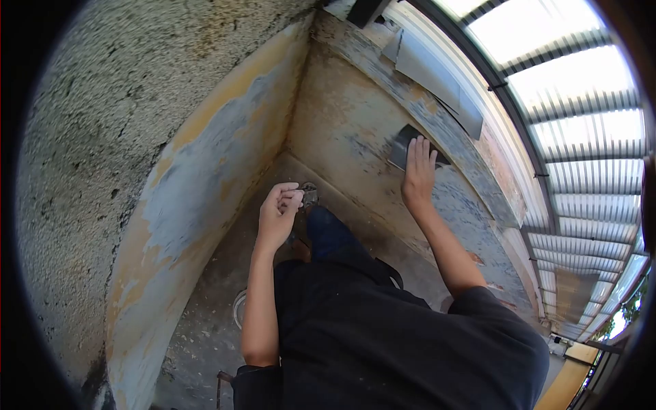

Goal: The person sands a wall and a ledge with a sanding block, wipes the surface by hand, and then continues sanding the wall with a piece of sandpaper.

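Note:
My right hand (419, 174) lies nearly flat against a worn wall, its fingers stretched over a dark grey sheet that looks like sandpaper (402, 152). It presses the sheet to the wall surface (355, 113), where brownish and grey-blue patches show. Below the sheet, dark scuffed marks run along the wall. My left hand (279, 207) hangs in the air in front of my body, touching no surface. Its fingers are loosely curled in, their tips look pale and dusty, and I see nothing in them.
On my left, a peeling wall (184, 198) meets rough concrete (89, 157). A ledge (437, 116) above my right hand carries grey sheets (437, 78). Corrugated translucent panels (581, 123) rise beyond. My shoe (309, 194) stands on the dusty floor (198, 335), near a bucket rim (238, 309).

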`<control>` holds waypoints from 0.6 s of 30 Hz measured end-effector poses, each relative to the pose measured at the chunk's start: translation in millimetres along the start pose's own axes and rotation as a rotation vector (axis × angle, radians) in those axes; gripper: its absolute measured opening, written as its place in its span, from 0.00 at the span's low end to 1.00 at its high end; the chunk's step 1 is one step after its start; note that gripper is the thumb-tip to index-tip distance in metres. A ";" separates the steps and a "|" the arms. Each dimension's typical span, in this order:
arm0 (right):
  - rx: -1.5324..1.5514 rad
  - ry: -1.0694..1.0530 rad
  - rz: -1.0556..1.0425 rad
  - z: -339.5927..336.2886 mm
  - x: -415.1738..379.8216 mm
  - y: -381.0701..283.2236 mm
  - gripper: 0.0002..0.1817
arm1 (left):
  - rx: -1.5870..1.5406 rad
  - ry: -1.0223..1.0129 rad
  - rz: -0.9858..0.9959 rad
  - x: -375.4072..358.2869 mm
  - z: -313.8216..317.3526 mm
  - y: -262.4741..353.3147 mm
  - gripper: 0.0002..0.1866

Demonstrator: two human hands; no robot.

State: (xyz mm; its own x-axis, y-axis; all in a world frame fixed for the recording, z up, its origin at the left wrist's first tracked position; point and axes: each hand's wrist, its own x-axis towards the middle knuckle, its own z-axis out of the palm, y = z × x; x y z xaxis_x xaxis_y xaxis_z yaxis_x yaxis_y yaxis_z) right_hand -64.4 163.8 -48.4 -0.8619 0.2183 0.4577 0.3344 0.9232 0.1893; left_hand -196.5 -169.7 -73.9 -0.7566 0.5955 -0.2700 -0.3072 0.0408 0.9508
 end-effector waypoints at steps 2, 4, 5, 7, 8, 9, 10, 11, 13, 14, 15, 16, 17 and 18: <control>0.021 0.003 0.015 2.9 -2.5 -1.8 0.33 | 0.009 0.004 -0.019 -5.1 1.5 -1.4 0.16; 0.147 0.017 -0.058 13.7 49.6 -28.6 0.34 | 0.011 -0.016 -0.015 -5.5 6.9 -5.5 0.16; 0.186 0.032 -0.068 19.2 81.4 -47.3 0.34 | 0.010 -0.033 -0.011 -3.3 8.6 -6.1 0.16; 0.221 0.040 -0.070 23.7 115.3 -74.0 0.34 | 0.027 -0.047 -0.015 -2.9 12.5 -1.9 0.15; 0.248 0.075 -0.060 24.0 122.0 -81.2 0.33 | 0.036 -0.061 -0.022 -2.8 15.1 -0.2 0.15; 0.273 0.104 -0.050 23.4 120.1 -82.0 0.32 | 0.033 -0.073 -0.031 -3.3 16.0 0.4 0.15; 0.268 0.093 -0.047 20.3 103.5 -71.6 0.32 | 0.028 -0.061 -0.040 -3.5 14.2 0.8 0.15; 0.234 0.077 -0.009 11.7 76.6 -55.3 0.33 | 0.025 -0.044 -0.045 -3.8 10.9 2.4 0.15; 0.138 0.041 0.060 -1.0 17.6 -24.4 0.34 | 0.020 -0.027 -0.051 -8.3 5.0 -0.6 0.15; 0.075 0.020 0.096 -2.0 -2.9 -13.6 0.34 | 0.022 -0.024 -0.038 -11.1 0.3 -9.2 0.15; 0.082 0.024 0.082 1.3 -0.2 -12.4 0.34 | 0.027 -0.020 -0.028 -13.5 -2.9 -10.0 0.15; 0.079 0.040 0.082 3.8 -2.0 -12.2 0.34 | 0.028 -0.012 -0.029 -16.1 -4.6 -11.1 0.15; 0.070 0.055 0.094 5.0 -7.1 -11.2 0.34 | 0.022 -0.008 -0.045 -17.8 -3.8 -11.7 0.15; 0.120 0.064 0.074 9.9 7.9 -18.6 0.34 | 0.015 -0.006 -0.060 -18.6 -1.5 -10.5 0.15</control>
State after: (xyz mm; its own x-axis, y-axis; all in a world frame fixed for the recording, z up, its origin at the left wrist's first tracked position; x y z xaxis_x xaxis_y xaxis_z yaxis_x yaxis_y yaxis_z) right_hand -81.2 151.4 -56.9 -0.8093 0.2699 0.5216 0.3447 0.9374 0.0498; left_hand -180.1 -182.3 -79.1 -0.7335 0.5966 -0.3257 -0.3432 0.0884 0.9351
